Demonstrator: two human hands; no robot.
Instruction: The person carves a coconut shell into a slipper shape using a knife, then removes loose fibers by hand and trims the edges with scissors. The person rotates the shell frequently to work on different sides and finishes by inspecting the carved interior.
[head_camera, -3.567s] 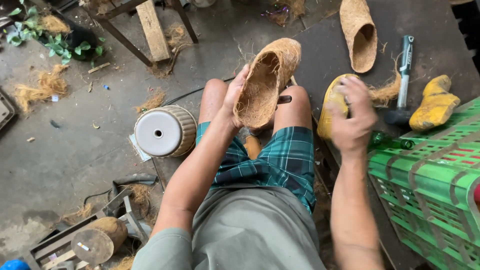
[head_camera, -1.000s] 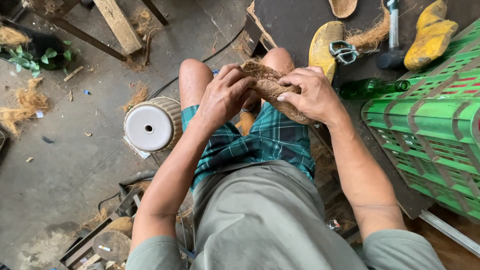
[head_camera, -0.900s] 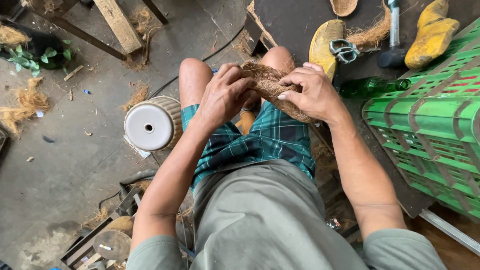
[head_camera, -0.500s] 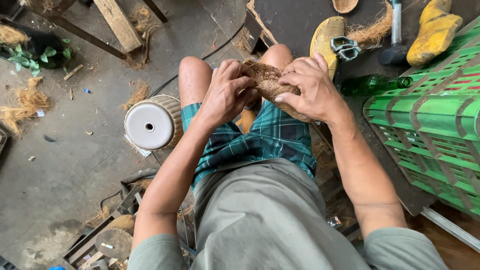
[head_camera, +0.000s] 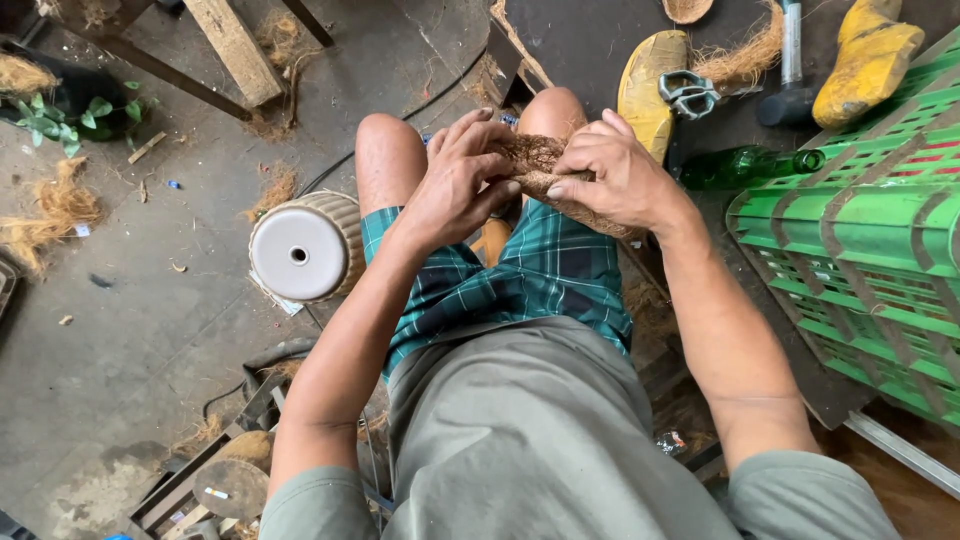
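Coconut-fibre piece (head_camera: 545, 170), brown and matted, sits above our knees, gripped from both sides. Our left hand (head_camera: 462, 180) curls over its left end, fingers (head_camera: 478, 163) pressed into the fibre; our right hand (head_camera: 622, 180) wraps the right end, fingers close together, thumb tip on top. Both forearms angle inward, elbows out. We judge the shaping to be mid-way: the fibre looks rough and loose. Beyond the right fingers lie a yellow shoe form (head_camera: 648, 90), scissors (head_camera: 688, 92) and a green bottle (head_camera: 745, 165).
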